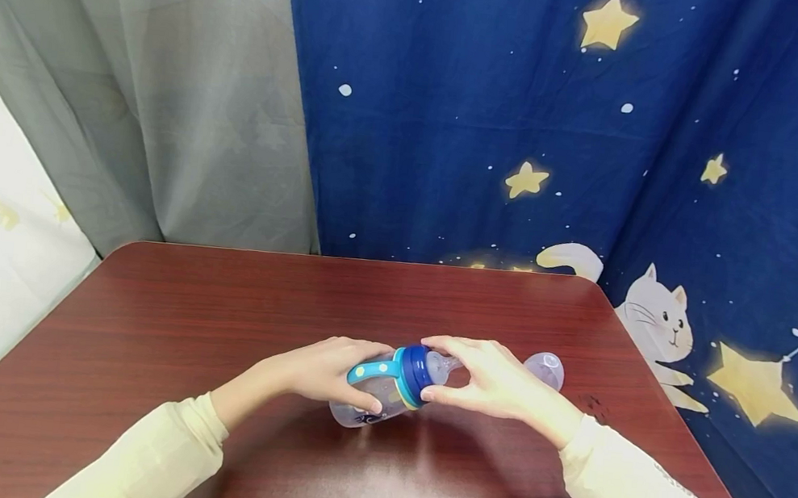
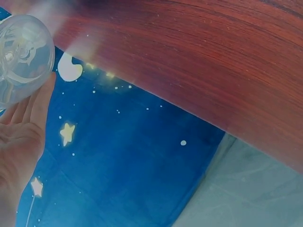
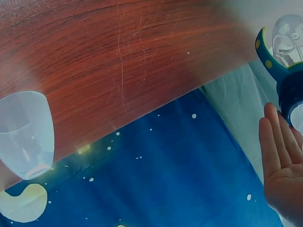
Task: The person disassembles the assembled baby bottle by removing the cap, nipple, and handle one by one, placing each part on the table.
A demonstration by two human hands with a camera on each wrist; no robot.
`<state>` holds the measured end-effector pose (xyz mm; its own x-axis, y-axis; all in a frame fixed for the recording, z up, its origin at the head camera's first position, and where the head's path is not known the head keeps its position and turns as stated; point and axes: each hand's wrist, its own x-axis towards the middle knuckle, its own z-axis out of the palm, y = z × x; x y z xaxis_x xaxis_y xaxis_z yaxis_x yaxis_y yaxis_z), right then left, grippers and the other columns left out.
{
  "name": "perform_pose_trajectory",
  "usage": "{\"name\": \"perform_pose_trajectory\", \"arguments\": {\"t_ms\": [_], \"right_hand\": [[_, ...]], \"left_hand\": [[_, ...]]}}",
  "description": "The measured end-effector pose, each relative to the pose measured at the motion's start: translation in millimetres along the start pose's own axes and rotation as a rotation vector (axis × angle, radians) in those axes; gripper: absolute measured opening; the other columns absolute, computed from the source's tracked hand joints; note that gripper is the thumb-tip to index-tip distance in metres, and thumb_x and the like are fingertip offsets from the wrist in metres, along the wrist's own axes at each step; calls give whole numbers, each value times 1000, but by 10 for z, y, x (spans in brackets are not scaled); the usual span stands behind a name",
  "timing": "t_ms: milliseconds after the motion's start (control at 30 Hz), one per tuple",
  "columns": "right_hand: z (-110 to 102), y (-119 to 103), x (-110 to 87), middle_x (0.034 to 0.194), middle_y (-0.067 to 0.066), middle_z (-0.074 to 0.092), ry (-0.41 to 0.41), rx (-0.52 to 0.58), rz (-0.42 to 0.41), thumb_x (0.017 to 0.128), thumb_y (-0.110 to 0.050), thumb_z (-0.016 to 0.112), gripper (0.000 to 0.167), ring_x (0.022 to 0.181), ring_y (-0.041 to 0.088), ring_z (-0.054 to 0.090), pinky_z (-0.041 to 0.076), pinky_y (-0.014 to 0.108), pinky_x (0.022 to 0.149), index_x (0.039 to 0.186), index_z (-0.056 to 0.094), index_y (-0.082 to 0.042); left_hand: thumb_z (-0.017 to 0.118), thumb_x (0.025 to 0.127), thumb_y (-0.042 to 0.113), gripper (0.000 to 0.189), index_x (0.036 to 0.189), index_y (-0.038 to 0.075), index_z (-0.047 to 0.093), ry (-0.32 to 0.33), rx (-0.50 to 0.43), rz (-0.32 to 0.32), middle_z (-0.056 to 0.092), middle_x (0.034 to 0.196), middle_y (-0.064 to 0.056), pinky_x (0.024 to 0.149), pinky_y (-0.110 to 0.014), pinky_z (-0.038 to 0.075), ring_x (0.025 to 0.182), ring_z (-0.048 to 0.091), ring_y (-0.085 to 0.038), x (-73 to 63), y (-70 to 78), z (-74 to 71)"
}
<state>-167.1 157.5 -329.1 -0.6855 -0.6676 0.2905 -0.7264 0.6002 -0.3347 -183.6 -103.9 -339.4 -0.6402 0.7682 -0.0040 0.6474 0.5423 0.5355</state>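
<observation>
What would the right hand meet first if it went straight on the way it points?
The dark blue collar, which the right hand appears to grip. Beyond it, the teal handle and left hand look next in line, though depth is hard to judge.

Head view: from above, facing forward and down; farthest back, takes in worktop (image 1: 232, 304), grey curtain (image 1: 203, 98), blue curtain (image 1: 418, 137).
Left wrist view: close, beside the base of the bottle (image 1: 406, 375), facing worktop's far edge, upside down.
Right wrist view: close, at the bottle's collar end, likewise inverted.
Head and right wrist: share translucent cap (image 1: 545, 370).
Both wrists: share bottle, both curtains.
</observation>
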Motion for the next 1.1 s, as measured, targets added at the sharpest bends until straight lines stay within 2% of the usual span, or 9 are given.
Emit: {"name": "perform_pose_trajectory", "arguments": {"t_ms": [500, 867, 1100], "right_hand": [[-4, 18, -12, 116, -4, 54, -7, -6, -78, 75, -55, 59, 63, 98, 7, 52, 45, 28, 75, 128, 45, -21], [-7, 13, -6, 116, -5, 54, 8, 1, -36, 76, -57, 56, 61, 98, 5, 52, 45, 28, 75, 127, 46, -24], [-13, 14, 9, 113, -3, 55, 8, 27, -69, 77, -51, 59, 59, 95, 6, 53, 46, 26, 72, 125, 48, -19]], "left_hand": [[62, 72, 55, 72, 127, 13, 43, -1, -3, 19, 54, 102, 9, 70, -24, 44, 87, 51, -5, 11, -10, 9], [61, 72, 57, 72, 127, 14, 42, 9, 2, 14, 54, 103, 9, 70, -24, 44, 87, 51, -5, 9, -16, -1], [61, 72, 56, 72, 127, 14, 43, 8, 11, 14, 54, 102, 9, 70, -24, 44, 86, 51, -5, 15, -15, -1]]}}
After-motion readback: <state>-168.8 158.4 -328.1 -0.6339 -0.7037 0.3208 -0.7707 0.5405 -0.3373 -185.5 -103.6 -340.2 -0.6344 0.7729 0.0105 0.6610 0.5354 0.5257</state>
